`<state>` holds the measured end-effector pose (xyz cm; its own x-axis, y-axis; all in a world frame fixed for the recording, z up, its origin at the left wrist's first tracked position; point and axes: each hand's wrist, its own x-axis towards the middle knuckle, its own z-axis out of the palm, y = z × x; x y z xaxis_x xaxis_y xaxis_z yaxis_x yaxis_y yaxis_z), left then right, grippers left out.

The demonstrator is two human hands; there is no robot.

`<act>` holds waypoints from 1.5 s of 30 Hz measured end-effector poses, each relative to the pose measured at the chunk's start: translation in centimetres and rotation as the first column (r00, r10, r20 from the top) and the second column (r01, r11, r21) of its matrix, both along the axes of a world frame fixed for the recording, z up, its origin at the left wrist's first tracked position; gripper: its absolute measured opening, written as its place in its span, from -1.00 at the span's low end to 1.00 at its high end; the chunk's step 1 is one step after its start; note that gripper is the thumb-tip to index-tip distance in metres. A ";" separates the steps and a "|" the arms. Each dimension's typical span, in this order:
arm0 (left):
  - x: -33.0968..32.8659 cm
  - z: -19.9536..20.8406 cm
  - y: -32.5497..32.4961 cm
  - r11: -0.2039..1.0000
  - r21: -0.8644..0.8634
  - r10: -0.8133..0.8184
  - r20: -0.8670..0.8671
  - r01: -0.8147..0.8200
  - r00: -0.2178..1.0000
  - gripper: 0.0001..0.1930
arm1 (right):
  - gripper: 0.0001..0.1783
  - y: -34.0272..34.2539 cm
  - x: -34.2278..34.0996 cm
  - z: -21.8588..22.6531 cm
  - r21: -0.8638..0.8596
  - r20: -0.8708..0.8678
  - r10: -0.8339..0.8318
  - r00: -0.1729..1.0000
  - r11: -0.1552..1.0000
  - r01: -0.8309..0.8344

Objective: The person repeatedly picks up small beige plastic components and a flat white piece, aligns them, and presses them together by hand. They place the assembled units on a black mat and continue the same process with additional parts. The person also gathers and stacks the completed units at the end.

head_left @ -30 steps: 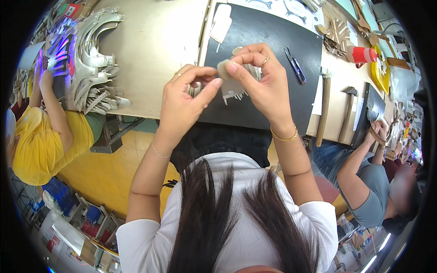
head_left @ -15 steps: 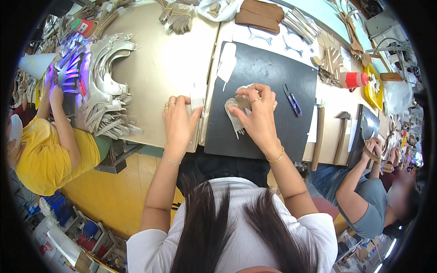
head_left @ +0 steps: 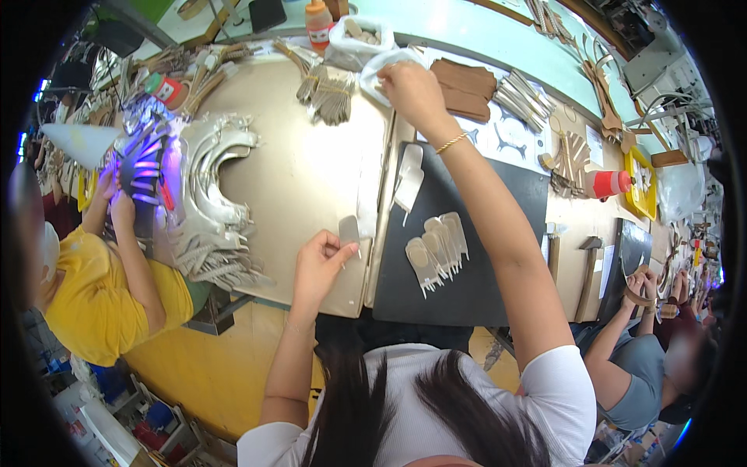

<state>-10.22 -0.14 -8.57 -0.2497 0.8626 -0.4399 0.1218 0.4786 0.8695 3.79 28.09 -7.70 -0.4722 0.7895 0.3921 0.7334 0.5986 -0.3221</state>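
My left hand [head_left: 320,263] pinches a small grey round-ended piece [head_left: 348,228] between thumb and fingers, over the tan board left of the black mat. Far ahead, my right hand [head_left: 412,87] is at the mouth of a white plastic bag [head_left: 375,87], its fingers curled; what they hold, if anything, is hidden. On the black mat [head_left: 482,284] several pale beige pieces [head_left: 436,251], rounded at one end and with narrow prongs at the other, lie overlapping in a fan. Two paler, similar pieces [head_left: 409,180] rest near the mat's upper left corner.
Brown strips [head_left: 462,88] and a silvery bundle of strips [head_left: 523,101] lie beyond the mat. A tied greyish bundle [head_left: 327,95] and a second white bag [head_left: 359,43] are at the back. Hammers [head_left: 591,272] lie right. Co-workers sit both sides, the left in a yellow shirt [head_left: 101,288].
My right hand has gone from the pieces on the mat to the white bag, leaving them fanned out. My left hand now holds the grey piece raised. The view has shifted toward the table's far side.
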 end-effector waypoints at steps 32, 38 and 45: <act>2.3 1.5 2.6 0.958 0.263 -0.175 0.213 0.116 0.961 -0.65 | -0.84 -2.1 5.5 0.7 -0.303 -0.606 -0.090 0.790 0.945 -0.125; 4.4 3.8 2.2 0.965 0.257 -0.120 0.233 0.058 0.965 -0.68 | -0.74 -8.5 11.5 2.9 -0.499 -0.781 -0.261 0.567 0.807 -0.316; 6.0 5.1 0.8 0.960 0.265 -0.165 0.274 0.090 0.947 -0.74 | -0.53 -14.8 14.7 5.6 -0.473 -0.870 -0.453 0.195 0.658 -0.586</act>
<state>-4.22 0.68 -3.45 -0.0240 0.9689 -0.2462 -0.1085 0.2423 0.9641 18.45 13.30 -2.11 -0.2462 0.9691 -0.0168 -0.4615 -0.1325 -0.8772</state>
